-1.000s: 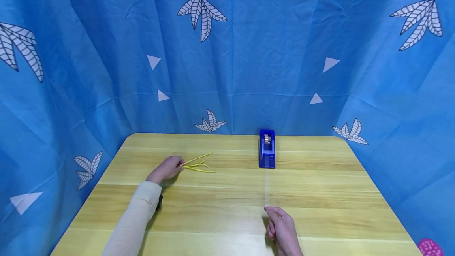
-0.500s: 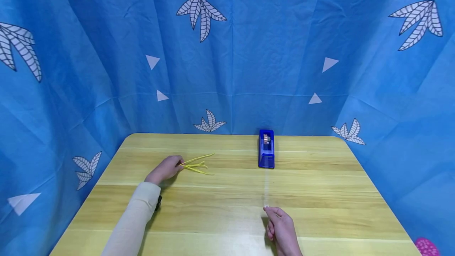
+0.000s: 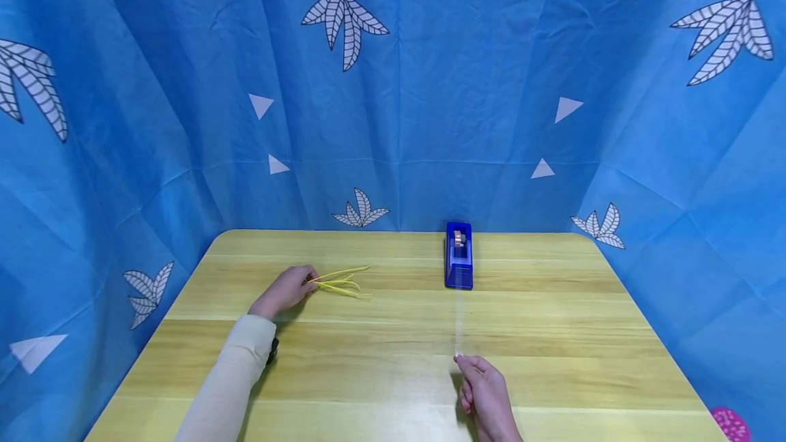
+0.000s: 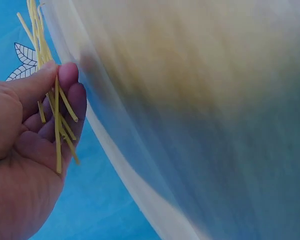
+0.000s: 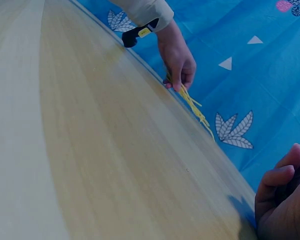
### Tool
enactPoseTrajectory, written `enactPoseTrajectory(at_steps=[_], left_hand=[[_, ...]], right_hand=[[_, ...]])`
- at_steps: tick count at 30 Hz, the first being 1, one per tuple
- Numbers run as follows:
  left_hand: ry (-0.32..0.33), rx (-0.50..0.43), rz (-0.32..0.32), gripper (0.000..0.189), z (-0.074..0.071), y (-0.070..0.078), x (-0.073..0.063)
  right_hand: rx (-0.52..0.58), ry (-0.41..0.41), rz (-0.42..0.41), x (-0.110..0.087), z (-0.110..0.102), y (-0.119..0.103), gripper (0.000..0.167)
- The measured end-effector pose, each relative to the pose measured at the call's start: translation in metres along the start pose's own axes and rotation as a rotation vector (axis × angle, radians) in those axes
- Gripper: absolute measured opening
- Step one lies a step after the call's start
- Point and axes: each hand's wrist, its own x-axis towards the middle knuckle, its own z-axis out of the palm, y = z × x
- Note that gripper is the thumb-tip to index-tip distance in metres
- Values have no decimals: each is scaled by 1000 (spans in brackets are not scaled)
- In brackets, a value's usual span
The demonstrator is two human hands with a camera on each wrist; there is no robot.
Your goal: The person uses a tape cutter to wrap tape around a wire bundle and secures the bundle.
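Note:
Thumb and fingertips of my left hand point(image 3: 287, 290) pinch a bundle of thin yellow strands point(image 3: 339, 284) near one end, over the back left of the table. In the left wrist view several short cut ends of the strands point(image 4: 58, 135) stick out below the thumb across the palm. My right hand point(image 3: 489, 393), low near the front, pinches the end of a strip of clear tape point(image 3: 458, 322). That strip runs straight back to a blue tape dispenser point(image 3: 459, 277) at the rear. In the right wrist view the right hand point(image 5: 285, 202) shows its curled fingers; the tape is hidden there.
The light wooden table point(image 3: 583, 319) has rounded back corners. Behind it and at both sides hangs a blue curtain point(image 3: 467, 87) printed with white leaves and triangles. A black strap with a small device point(image 5: 140, 32) is on the left wrist.
The free ends of the yellow strands have shifted slightly in the left hand's grip. The right hand keeps holding the stretched tape in place; the head view has drifted a little.

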Motion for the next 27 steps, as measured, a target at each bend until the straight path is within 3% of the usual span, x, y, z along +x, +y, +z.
enactPoseTrajectory(at_steps=[13,27], left_hand=[[-25,-293,-73,9,2,10,-2],[38,-389,-83,7,6,7,-1]], right_hand=[[14,-3,-2,1,1,0,21],[11,-7,-4,1,-1,0,27]])
